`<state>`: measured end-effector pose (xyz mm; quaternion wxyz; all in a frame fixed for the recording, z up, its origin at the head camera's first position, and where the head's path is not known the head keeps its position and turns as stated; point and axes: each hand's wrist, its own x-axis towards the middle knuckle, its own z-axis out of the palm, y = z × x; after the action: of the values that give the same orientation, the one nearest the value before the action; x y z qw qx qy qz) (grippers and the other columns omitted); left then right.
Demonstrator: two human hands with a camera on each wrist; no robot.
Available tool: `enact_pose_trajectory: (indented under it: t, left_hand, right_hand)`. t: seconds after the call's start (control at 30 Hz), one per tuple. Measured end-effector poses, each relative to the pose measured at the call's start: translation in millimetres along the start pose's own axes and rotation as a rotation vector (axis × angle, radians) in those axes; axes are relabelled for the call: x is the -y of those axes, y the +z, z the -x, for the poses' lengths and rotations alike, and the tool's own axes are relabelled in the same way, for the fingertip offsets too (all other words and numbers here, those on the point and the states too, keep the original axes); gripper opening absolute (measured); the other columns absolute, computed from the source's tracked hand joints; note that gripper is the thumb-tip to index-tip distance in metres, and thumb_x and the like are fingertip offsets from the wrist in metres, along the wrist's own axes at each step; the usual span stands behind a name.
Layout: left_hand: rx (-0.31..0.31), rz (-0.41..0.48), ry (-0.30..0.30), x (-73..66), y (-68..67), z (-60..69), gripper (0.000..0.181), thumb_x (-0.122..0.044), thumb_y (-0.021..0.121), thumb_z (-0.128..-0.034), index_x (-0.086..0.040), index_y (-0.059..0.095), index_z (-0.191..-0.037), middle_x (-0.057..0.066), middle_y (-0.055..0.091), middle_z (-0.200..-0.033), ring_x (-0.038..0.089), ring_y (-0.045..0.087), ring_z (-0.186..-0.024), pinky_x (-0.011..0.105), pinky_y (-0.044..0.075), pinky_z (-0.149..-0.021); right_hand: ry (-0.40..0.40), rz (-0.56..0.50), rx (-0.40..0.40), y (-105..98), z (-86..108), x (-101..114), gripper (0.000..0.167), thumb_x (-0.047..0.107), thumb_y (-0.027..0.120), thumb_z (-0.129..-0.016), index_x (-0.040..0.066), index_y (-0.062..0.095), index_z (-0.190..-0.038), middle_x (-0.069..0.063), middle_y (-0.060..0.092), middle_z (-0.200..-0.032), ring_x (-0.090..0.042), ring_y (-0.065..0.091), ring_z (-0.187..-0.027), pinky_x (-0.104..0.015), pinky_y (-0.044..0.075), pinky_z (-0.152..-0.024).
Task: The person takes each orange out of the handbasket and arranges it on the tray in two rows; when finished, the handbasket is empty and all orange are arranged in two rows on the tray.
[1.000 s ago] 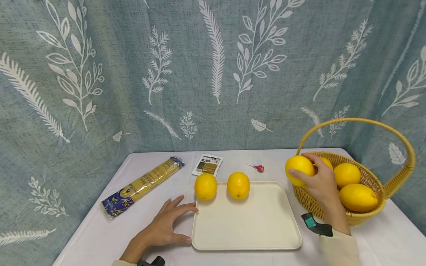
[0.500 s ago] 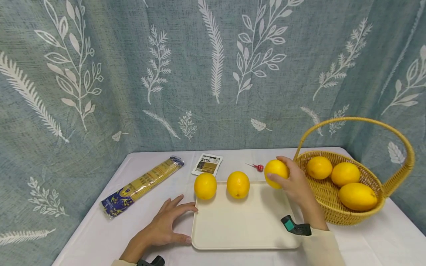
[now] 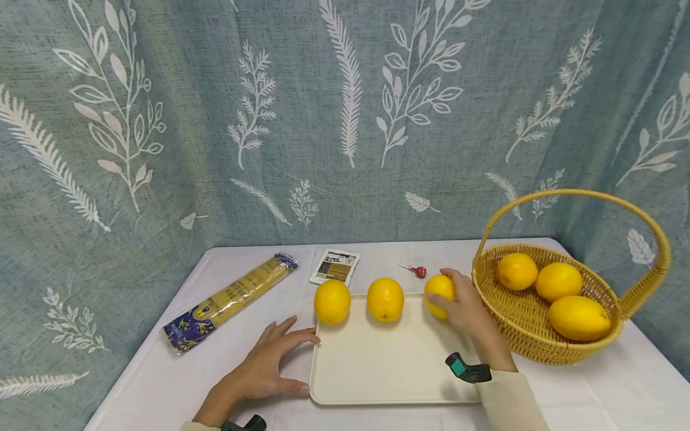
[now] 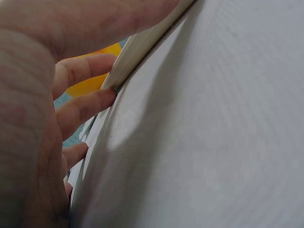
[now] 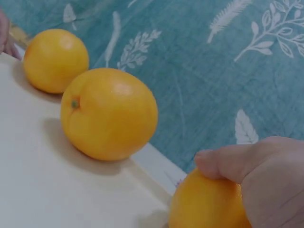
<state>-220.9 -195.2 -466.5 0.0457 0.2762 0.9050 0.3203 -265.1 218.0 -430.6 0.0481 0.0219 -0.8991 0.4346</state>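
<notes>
Looks forward and down from the head, over the whole tray (image 3: 396,365) to the curtain (image 3: 323,120) beyond. From the left wrist, peers very closely along the tray's left edge; from the right wrist, closely along its far edge leftward, sharing that edge's oranges (image 5: 109,114) with the head.
</notes>
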Motion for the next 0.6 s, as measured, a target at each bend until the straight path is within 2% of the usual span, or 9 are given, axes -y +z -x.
enact_pose_trajectory:
  t: [0.17, 0.4, 0.6]
  left_hand:
    - [-0.001, 0.002, -0.003, -0.2, -0.1, 0.3, 0.073, -0.062, 0.084, -0.0655, -0.037, 0.061, -0.130, -0.001, 0.055, -0.150, 0.047, 0.021, -0.151, 0.072, 0.001, -0.119]
    - [-0.002, 0.002, -0.002, 0.1, 0.2, 1.0, 0.073, -0.063, 0.084, -0.0656, -0.037, 0.061, -0.130, 0.000, 0.055, -0.150, 0.048, 0.021, -0.151, 0.073, 0.001, -0.119]
    - [-0.002, 0.011, 0.009, 1.1, 0.2, 0.9, 0.073, -0.061, 0.084, -0.0664, -0.036, 0.061, -0.131, 0.000, 0.055, -0.150, 0.047, 0.020, -0.151, 0.072, 0.001, -0.119]
  right_hand:
    - [0.018, 0.034, -0.005, 1, -0.3, -2, 0.069, 0.025, 0.064, -0.098, 0.002, 0.032, -0.155, -0.030, 0.040, -0.147, -0.044, 0.050, -0.124, -0.060, 0.047, -0.102]
    - [0.004, 0.067, 0.000, -2, 1.1, 6, 0.072, 0.026, 0.064, -0.099, 0.002, 0.028, -0.157, -0.030, 0.030, -0.157, -0.048, 0.035, -0.142, -0.066, 0.032, -0.116]
    - [0.010, 0.128, 0.015, -7, 4.5, 15, 0.073, 0.026, 0.064, -0.098, 0.001, 0.028, -0.157, -0.030, 0.027, -0.159, -0.048, 0.029, -0.145, -0.067, 0.026, -0.118]
